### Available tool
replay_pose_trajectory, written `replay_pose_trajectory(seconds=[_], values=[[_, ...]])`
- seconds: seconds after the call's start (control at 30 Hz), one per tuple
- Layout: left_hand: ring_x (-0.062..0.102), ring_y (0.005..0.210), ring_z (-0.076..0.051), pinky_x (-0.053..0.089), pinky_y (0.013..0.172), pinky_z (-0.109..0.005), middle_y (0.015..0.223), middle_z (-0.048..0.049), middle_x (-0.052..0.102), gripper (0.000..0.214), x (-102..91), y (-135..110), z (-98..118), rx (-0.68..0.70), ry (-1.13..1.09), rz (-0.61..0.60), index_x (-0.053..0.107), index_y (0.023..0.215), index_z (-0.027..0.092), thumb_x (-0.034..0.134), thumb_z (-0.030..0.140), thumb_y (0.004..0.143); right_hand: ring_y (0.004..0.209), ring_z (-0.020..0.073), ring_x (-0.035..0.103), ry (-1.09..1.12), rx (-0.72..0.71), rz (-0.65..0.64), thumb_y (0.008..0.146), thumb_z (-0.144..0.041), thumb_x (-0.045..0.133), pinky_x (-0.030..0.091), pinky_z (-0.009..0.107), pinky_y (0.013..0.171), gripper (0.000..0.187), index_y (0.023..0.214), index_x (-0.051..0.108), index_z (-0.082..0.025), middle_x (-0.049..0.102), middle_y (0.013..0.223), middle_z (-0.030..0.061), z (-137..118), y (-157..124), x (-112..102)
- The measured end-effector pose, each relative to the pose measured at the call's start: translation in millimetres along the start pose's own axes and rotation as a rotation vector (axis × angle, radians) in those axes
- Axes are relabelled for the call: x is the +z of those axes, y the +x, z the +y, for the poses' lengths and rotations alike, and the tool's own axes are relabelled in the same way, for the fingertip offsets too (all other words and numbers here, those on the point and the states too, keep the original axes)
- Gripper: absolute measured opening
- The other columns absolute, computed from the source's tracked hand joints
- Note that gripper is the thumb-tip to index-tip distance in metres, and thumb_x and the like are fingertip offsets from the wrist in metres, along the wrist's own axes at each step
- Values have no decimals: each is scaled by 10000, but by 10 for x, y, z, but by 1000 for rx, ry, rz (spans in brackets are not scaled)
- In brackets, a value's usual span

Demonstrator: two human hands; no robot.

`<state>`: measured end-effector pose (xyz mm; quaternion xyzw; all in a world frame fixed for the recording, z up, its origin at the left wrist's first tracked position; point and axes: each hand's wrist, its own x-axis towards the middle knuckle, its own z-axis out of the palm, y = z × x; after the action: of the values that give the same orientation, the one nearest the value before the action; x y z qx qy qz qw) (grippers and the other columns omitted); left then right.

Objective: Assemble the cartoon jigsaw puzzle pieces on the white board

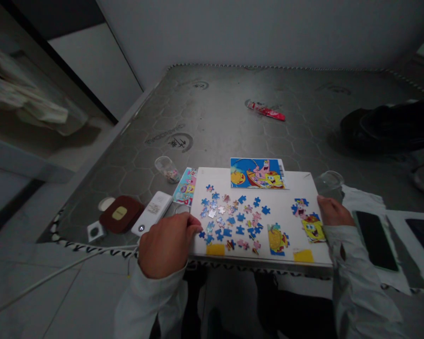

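Note:
My left hand is at the left edge of a white board, thumb and fingers pinched at a small blue jigsaw piece. My right hand is closed on the board's right edge, thumb side up; its other fingers are hidden. Loose jigsaw pieces, mostly blue and pink, are scattered over the left and middle of the board. A joined yellow-and-blue section lies near the front. Beside my right hand is another joined section with a yellow cartoon face. A picture card lies at the board's back edge.
Left of the board are a clear cup with bits inside, a white device and a brown case. Another clear cup and a dark phone are at the right. A red wrapper lies farther back.

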<state>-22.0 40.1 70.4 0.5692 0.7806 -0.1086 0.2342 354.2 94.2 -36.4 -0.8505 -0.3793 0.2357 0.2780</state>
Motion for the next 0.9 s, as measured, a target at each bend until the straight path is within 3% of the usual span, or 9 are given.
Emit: replay_pose_trajectory(seconds=[0.67, 0.9], values=[[694, 908, -252, 478, 751, -339, 1001, 6, 769, 169, -9, 31, 45, 14, -22, 14, 728, 946, 355, 570, 407, 914, 715, 259, 593, -56, 41, -21, 700, -612, 506, 429, 353, 608, 384, 702, 603, -241, 648, 686, 55, -86, -44, -21], [683, 908, -223, 467, 749, -312, 1015, 16, 767, 153, -20, 50, 86, -11, -51, 36, 732, 957, 348, 590, 379, 912, 737, 251, 588, -14, -39, 79, 757, -649, 505, 410, 366, 650, 413, 730, 612, -250, 603, 680, 13, 30, -78, 43]])
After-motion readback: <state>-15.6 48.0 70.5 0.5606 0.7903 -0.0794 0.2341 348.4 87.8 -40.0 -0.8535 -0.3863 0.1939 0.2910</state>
